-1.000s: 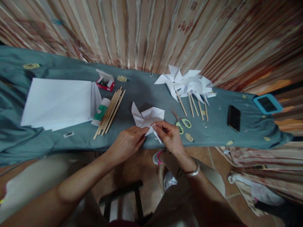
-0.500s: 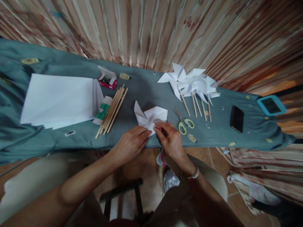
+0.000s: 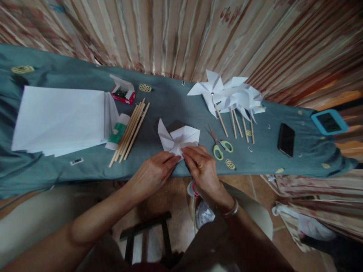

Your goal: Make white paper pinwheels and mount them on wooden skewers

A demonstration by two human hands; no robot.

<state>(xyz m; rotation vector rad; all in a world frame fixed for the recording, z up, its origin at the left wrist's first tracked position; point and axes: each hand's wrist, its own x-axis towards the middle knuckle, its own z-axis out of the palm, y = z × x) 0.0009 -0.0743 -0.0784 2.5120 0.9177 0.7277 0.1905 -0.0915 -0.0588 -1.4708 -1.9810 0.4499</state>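
A half-folded white paper pinwheel [image 3: 177, 138] lies near the front edge of a table covered in teal cloth [image 3: 170, 102]. My left hand [image 3: 154, 172] rests at its near left corner, fingers together and pressing on the paper. My right hand [image 3: 201, 166] pinches the paper's near right flap between thumb and fingers. Both hands touch each other's fingertips over the paper's centre.
Green-handled scissors [image 3: 219, 145] lie just right of my right hand. Several wooden sticks [image 3: 130, 130] and a glue stick [image 3: 116, 132] lie left, beside a stack of white paper [image 3: 59, 119]. Finished pinwheels [image 3: 229, 98], a black phone [image 3: 286, 139], a pin box [image 3: 122, 92].
My right hand has pressed the paper's near flap down toward the centre and dropped lower onto the table. The left hand has stayed in place. The view shifted slightly.
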